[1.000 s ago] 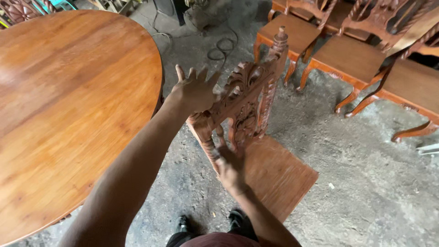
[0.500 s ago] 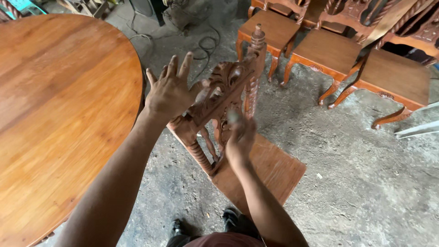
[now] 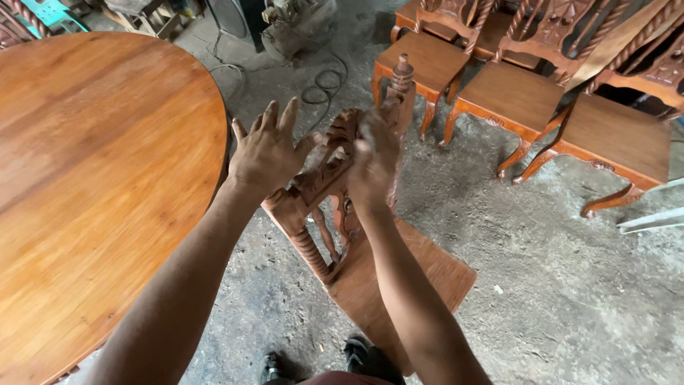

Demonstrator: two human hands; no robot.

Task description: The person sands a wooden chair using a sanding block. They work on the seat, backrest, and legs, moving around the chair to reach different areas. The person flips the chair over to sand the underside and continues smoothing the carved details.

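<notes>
The tabletop (image 3: 92,185), round and varnished brown, fills the left of the frame. The bare concrete floor (image 3: 556,285) takes the lower right, with a row of finished chairs (image 3: 513,93) along the upper right and a coil of cable (image 3: 324,85) by a machine at top centre.

In the middle stands the carved chair (image 3: 356,235), its seat toward the bottom of the frame and its ornate back rising toward the hands. It appears tilted toward the person, whose shoes (image 3: 313,360) show at the bottom edge.

The left hand (image 3: 269,151) is spread wide, fingers fanned, its palm set against the left end of the chair's top rail. The right hand (image 3: 374,158) lies flat over the carved crest, fingers together; it is blurred, so whether it grips or only presses cannot be told.

The risk, as a judgement: neither hand seems closed round the rail, so the tilted chair could slip and drop on the floor or knock the tabletop's edge just beside it. The carving could also chip.

Against the frame half a second ago, the right hand has come up from the spindles to the crest, and the left hand has stayed spread at the rail's end.
</notes>
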